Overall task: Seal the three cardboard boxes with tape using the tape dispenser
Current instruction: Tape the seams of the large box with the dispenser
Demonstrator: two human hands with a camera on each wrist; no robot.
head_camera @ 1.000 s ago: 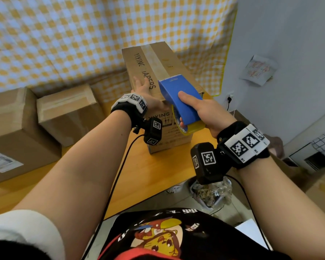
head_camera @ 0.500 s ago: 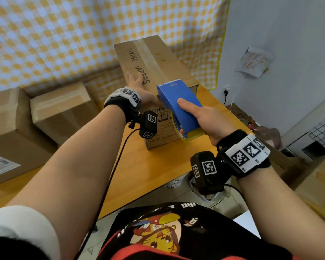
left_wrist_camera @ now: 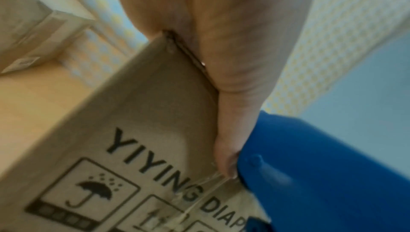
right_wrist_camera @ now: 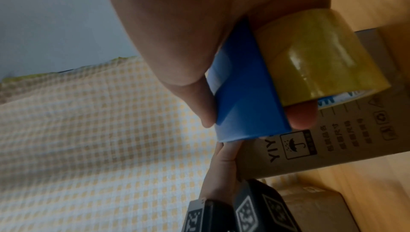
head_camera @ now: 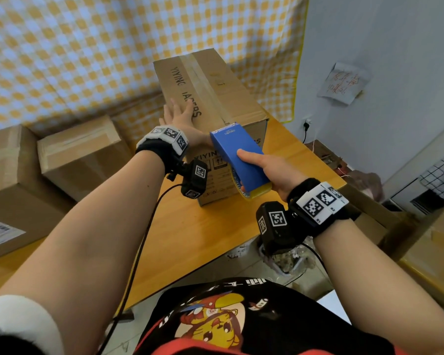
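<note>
A printed cardboard box (head_camera: 210, 93) stands on the wooden table (head_camera: 195, 239), a tape strip along its top seam. My left hand (head_camera: 180, 119) lies flat on the box top, fingers straight; in the left wrist view the left hand (left_wrist_camera: 233, 60) presses over the top front edge. My right hand (head_camera: 269, 167) grips a blue tape dispenser (head_camera: 237, 155) with a yellowish tape roll (right_wrist_camera: 319, 60), held against the box's front face just below the top edge. A clear tape strip (left_wrist_camera: 210, 188) runs down the front face.
Two more cardboard boxes stand to the left, a small one (head_camera: 80, 155) and a larger one with a label (head_camera: 8, 190). A checked cloth (head_camera: 87, 47) hangs behind. The table's right edge and a bag on the floor (head_camera: 290, 260) are near my right wrist.
The dispenser has come down from the box top over the front edge onto the front face. My left hand has stayed flat on the top.
</note>
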